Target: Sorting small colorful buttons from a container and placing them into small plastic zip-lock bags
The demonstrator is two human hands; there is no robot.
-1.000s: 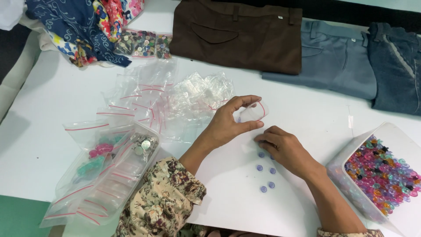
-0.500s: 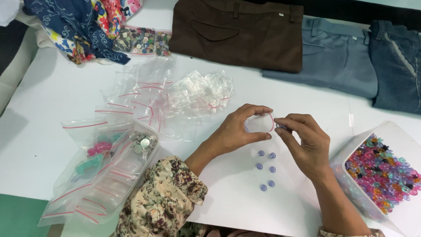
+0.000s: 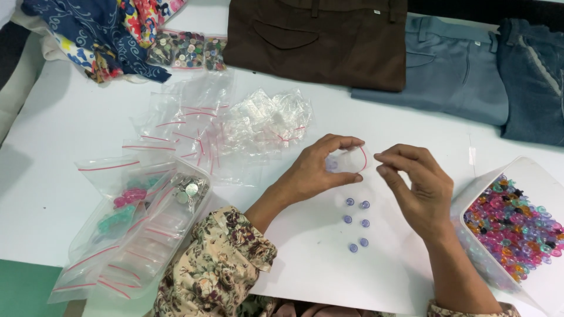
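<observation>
Left hand (image 3: 317, 170) pinching a small clear bag (image 3: 346, 161) open; right hand (image 3: 414, 185) just beside it, fingertips pressed together. Six lilac buttons (image 3: 356, 223) on white table (image 3: 70, 105) below.

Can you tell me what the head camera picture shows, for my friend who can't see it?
The left hand holds open a small clear bag while the right hand pinches at its mouth. Six little purple buttons lie on the white table below, beside a tub of colourful buttons.
</observation>
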